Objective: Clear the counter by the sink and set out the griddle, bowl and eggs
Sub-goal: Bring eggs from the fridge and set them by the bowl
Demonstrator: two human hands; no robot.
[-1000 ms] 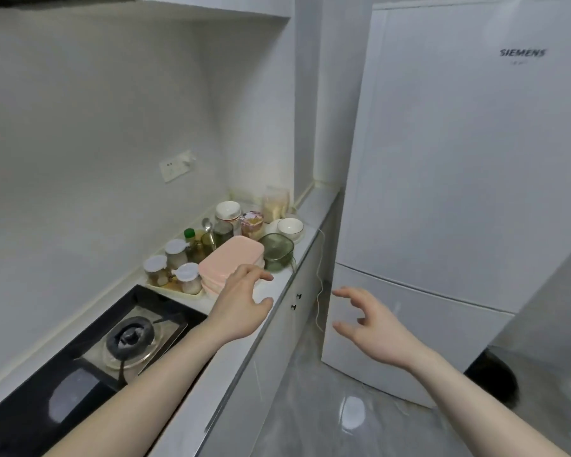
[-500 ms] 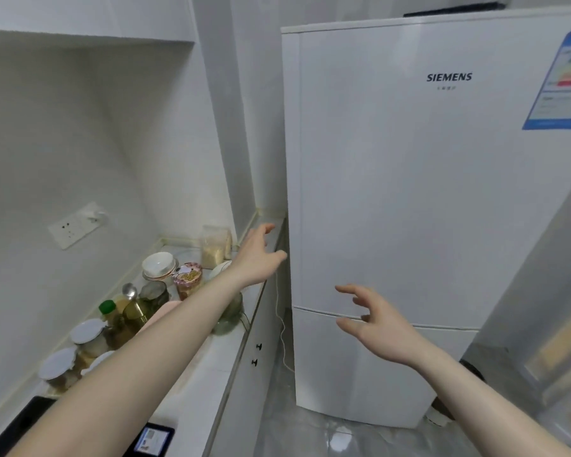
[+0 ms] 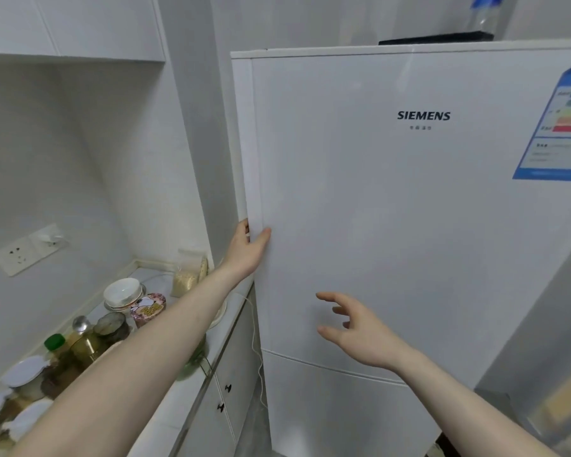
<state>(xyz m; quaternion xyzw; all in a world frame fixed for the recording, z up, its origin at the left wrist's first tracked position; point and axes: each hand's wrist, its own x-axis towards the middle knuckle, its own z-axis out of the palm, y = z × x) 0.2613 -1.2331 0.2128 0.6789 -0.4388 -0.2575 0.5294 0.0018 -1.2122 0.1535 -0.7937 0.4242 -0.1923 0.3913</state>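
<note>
A white Siemens fridge fills the right of the head view, both doors closed. My left hand grips the left edge of its upper door, fingers hooked behind the edge and thumb on the front. My right hand hovers open in front of the lower part of that door, touching nothing. On the counter at the left, a white bowl sits upside down on a jar. No griddle or eggs are in view.
Jars, bottles and lidded containers crowd the counter's back left. A clear bag of grains leans in the corner by the fridge. A white cable hangs beside the cabinet doors. A wall socket sits above.
My left hand rose from the pink box on the counter to the fridge door's left edge and took hold of it. My view swung right and up toward the fridge.
</note>
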